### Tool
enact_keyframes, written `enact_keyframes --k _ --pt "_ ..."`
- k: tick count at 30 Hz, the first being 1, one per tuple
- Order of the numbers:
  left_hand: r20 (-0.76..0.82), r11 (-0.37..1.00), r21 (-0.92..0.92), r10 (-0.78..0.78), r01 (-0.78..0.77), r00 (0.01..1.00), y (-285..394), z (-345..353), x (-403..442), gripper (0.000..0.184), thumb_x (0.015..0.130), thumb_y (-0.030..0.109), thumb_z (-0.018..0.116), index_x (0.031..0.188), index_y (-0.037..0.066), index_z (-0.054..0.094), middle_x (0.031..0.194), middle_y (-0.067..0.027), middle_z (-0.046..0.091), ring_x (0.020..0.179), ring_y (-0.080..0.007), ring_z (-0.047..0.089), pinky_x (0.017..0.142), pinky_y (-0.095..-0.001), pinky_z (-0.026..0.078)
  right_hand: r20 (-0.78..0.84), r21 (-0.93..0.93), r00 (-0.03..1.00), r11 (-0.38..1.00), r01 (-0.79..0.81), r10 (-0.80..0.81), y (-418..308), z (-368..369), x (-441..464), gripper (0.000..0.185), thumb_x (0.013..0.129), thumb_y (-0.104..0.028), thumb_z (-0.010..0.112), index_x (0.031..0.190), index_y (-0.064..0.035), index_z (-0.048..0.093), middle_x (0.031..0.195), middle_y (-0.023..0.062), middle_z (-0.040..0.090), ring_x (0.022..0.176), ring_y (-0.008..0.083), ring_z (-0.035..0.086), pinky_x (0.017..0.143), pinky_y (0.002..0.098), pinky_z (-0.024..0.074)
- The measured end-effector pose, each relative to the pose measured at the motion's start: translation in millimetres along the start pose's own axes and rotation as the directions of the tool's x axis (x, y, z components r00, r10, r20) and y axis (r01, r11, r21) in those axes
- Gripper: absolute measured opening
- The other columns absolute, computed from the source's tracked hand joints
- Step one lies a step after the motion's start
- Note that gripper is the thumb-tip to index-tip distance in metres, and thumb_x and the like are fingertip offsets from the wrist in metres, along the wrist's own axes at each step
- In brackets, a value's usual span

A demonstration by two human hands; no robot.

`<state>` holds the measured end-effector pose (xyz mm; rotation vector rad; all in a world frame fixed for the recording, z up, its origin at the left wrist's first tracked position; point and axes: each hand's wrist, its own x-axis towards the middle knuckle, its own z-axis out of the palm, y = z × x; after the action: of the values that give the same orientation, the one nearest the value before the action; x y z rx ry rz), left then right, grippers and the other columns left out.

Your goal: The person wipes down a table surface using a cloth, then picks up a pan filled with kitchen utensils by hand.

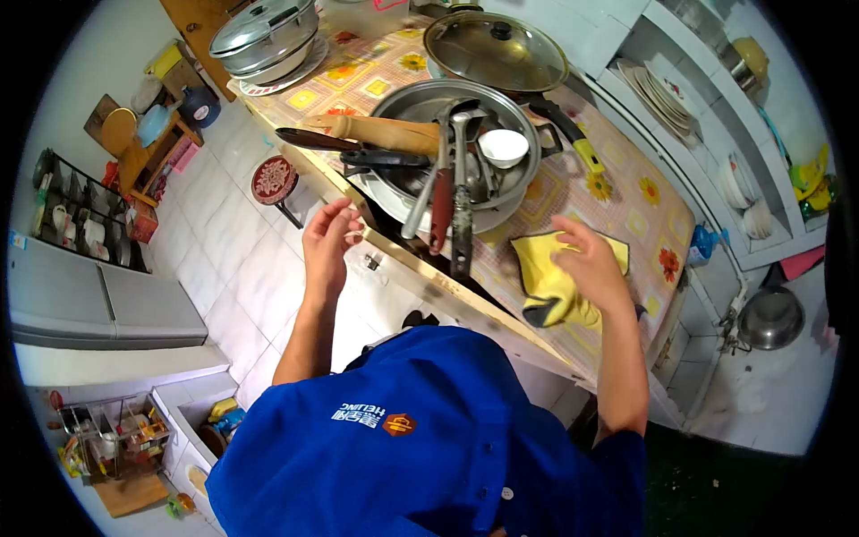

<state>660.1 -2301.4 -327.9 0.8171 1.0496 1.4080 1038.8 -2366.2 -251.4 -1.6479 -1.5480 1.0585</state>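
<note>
My left hand [333,234] is raised beside the front of a slightly pulled-out drawer [407,259], fingers loosely curled with nothing visible in them. Over a yellow cloth [548,268] with dark edging hovers my right hand [591,264], its fingers bent and apart; whether it touches the cloth I cannot tell. Just beyond both hands, a metal basin [528,183] holds a wooden rolling pin [394,134], a small white bowl [503,149], a red-handled utensil [441,210], a black-handled utensil [461,224] and other utensils. Several handles stick out over its rim.
A glass-lidded pan [497,54] with a long handle [582,148] sits behind the basin. A lidded steel pot [264,40] stands at the table's far left corner. A red round stool [274,181] is on the floor. Plates [658,94] fill a shelf at right.
</note>
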Motion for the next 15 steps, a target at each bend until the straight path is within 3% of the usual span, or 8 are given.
enact_keyframes --k 1,2,3,5,6,13,15 --pt "0.007 1.0 -0.024 -0.02 0.02 1.0 6.0 -4.1 9.7 0.029 0.095 0.012 0.061 0.121 0.0 0.06 0.101 -0.0067 0.068 0.081 -0.0099 0.064 0.07 -0.0247 0.052 -0.036 0.305 0.989 0.944 -0.128 0.145 -1.7 5.8 12.0 0.059 0.085 -0.019 0.07 0.138 -0.0042 0.053 0.13 0.0181 0.058 0.118 0.0272 0.059 0.102 0.0349 0.0448" --pt "0.032 0.999 -0.042 -0.017 0.019 0.999 13.8 -3.7 16.5 0.032 0.095 0.013 0.062 0.124 -0.001 0.058 0.101 -0.0062 0.067 0.08 -0.0101 0.064 0.071 -0.025 0.052 -0.023 0.433 0.974 0.88 -0.195 0.227 -14.5 12.1 21.7 0.051 0.093 -0.03 0.066 0.135 -0.0031 0.051 0.123 0.0175 0.061 0.107 0.0245 0.064 0.094 0.0354 0.0509" --pt "0.039 0.999 -0.044 -0.022 0.024 0.999 18.1 -4.1 25.5 0.032 0.095 0.013 0.062 0.124 -0.001 0.058 0.101 -0.0062 0.067 0.08 -0.0101 0.064 0.071 -0.025 0.052 -0.03 0.433 0.972 0.88 -0.197 0.232 -17.1 18.2 34.3 0.051 0.093 -0.03 0.066 0.135 -0.0031 0.051 0.123 0.0175 0.061 0.107 0.0245 0.064 0.094 0.0354 0.0509" --pt "0.12 0.999 -0.013 -0.033 0.035 0.992 22.4 -2.1 40.9 0.031 0.098 0.012 0.057 0.126 -0.001 0.057 0.102 -0.0061 0.069 0.083 -0.0101 0.065 0.072 -0.0246 0.051 0.141 0.67 0.943 0.672 -0.315 0.301 -11.8 28.9 59.2 0.041 0.1 -0.035 0.057 0.126 -0.0028 0.054 0.112 0.0146 0.066 0.095 0.0237 0.068 0.085 0.0369 0.0567" --pt "0.148 0.999 -0.007 -0.048 0.05 0.988 25.1 -0.2 45.2 0.032 0.097 0.012 0.058 0.126 -0.001 0.056 0.102 -0.0054 0.068 0.082 -0.0099 0.065 0.073 -0.025 0.052 0.178 0.699 0.956 0.654 -0.289 0.232 -11.9 32.7 68.1 0.033 0.1 -0.035 0.057 0.117 -0.0063 0.056 0.103 0.0105 0.07 0.083 0.0214 0.07 0.077 0.0372 0.0591" --pt "0.146 0.994 0.046 -0.101 0.096 0.984 25.2 -1.1 59.9 0.036 0.091 0.015 0.065 0.123 0.001 0.058 0.091 -0.0012 0.065 0.077 -0.0086 0.062 0.067 -0.024 0.05 0.126 0.637 0.936 0.697 -0.33 0.329 -22.4 43.8 88.8 0.029 0.095 -0.028 0.061 0.117 -0.0103 0.056 0.098 0.0081 0.071 0.076 0.0183 0.069 0.065 0.031 0.0585" --pt "0.139 0.993 0.098 -0.074 0.06 0.988 27.3 -3.4 61.0 0.035 0.09 0.015 0.065 0.122 0.001 0.059 0.089 -0.0007 0.064 0.075 -0.008 0.061 0.065 -0.0231 0.048 0.059 0.499 0.918 0.785 -0.367 0.392 -26.0 46.0 90.4 0.03 0.09 -0.026 0.063 0.112 -0.0065 0.055 0.098 0.0094 0.069 0.075 0.0192 0.069 0.066 0.0321 0.0594"
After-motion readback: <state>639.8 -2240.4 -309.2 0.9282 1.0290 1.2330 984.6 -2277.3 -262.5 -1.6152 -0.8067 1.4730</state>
